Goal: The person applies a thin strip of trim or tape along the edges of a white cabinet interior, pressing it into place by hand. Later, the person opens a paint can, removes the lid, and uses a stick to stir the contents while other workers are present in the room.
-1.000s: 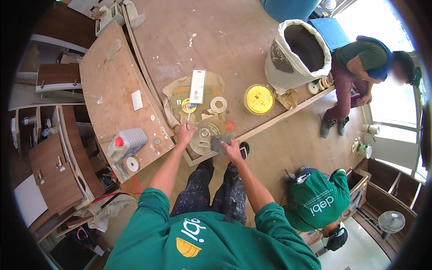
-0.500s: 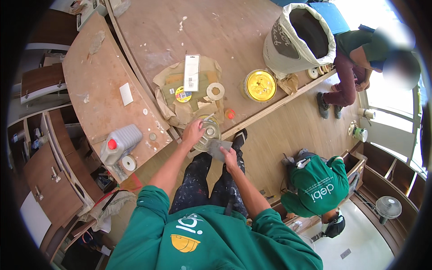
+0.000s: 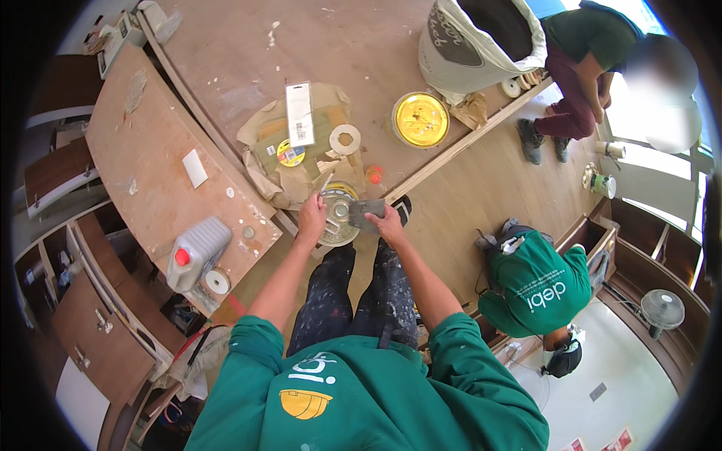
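A round tin (image 3: 342,234) with a yellowish inner rim and a metallic top stands in front of me at the bench edge. Beside its left side, my left hand (image 3: 312,219) is closed around a thin pale stick-like tool (image 3: 327,183), whose kind I cannot make out. My right hand (image 3: 387,224) grips a grey flat scraper (image 3: 366,213), its blade over the tin's right part. Whether the blade touches the tin is not clear. Just beyond, a small orange-red cap-like thing (image 3: 374,174) sits near the edge of the brown paper (image 3: 256,143).
On the bench (image 3: 226,60) are a tape roll (image 3: 345,140), a yellow-lidded tin (image 3: 421,120), a white package (image 3: 299,113) and a big white sack (image 3: 481,60). A grey jug (image 3: 197,252) stands left. One co-worker (image 3: 538,282) bends at right; another person (image 3: 587,75) sits far right.
The whole view has shifted slightly. The scraper has swung from below the tin's right edge to over its right side. My left hand keeps the thin tool, now more upright.
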